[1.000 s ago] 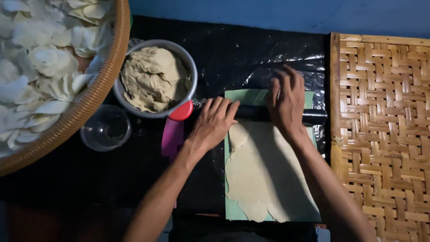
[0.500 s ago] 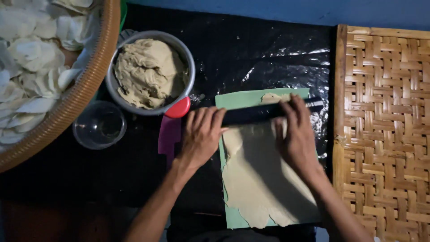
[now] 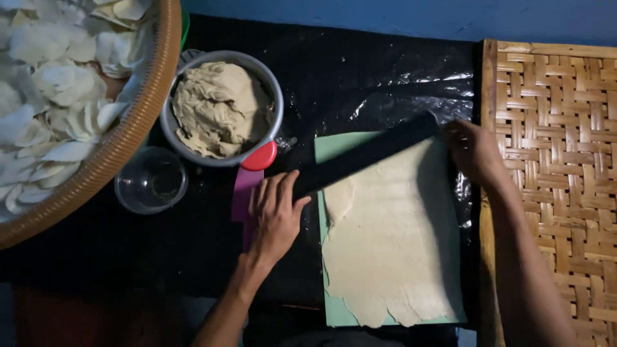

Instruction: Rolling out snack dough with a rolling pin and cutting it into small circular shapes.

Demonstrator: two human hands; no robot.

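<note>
Dark rolling pin (image 3: 365, 156) slanted over dough sheet (image 3: 392, 238), left hand (image 3: 275, 215) and right hand (image 3: 474, 151) gripping its ends

A pale beige sheet of dough (image 3: 392, 244) covers a light green board (image 3: 334, 302); across its 12 o'clock end lies a black rolling pin (image 3: 363, 157). Beneath is glossy black plastic sheeting (image 3: 360, 71). At 3 o'clock, a tan woven mat (image 3: 559, 128) in a checked basket-weave. At 10 o'clock, a grey metal bowl (image 3: 277, 83) of beige dough, a red and magenta scraper (image 3: 247, 186) below it, a clear glass bowl (image 3: 151, 181), and a golden-brown basket (image 3: 138, 122) of off-white slices (image 3: 58, 96)
</note>
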